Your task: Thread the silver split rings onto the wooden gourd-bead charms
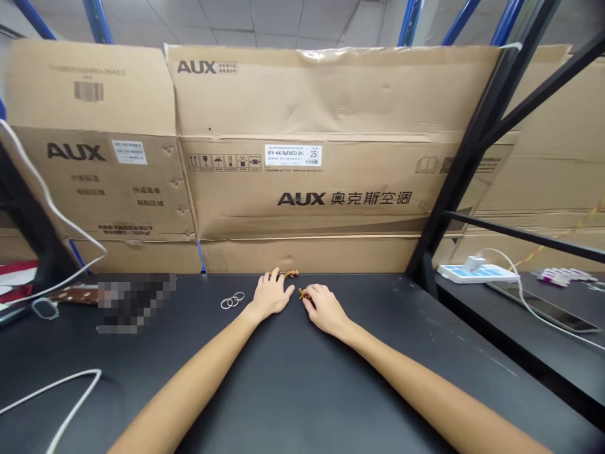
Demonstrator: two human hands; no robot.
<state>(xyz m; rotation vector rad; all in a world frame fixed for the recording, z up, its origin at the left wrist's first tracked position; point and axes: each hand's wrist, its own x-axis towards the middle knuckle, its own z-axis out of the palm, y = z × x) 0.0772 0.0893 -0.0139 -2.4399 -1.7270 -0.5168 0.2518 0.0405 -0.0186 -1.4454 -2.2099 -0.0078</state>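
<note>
My left hand (273,294) lies palm down on the dark tabletop (283,378) with its fingers apart. Just beyond its fingertips, partly covered by them, is a small amber-brown beaded piece (292,273). Several thin silver-coloured rings (232,301) lie overlapping to the left of that hand. My right hand (326,307) rests on the table with curled fingers. From under its thumb and fingertips sticks out a small brown cord-like or beaded piece (301,294); the rest of it is hidden.
Large cardboard panels (302,113) stand along the back edge. A black metal frame (466,157) rises at the right, with a power strip (476,273) and a phone-like slab (543,307) beyond it. White cables (78,407) cross the left side, near a blurred-out item (132,302).
</note>
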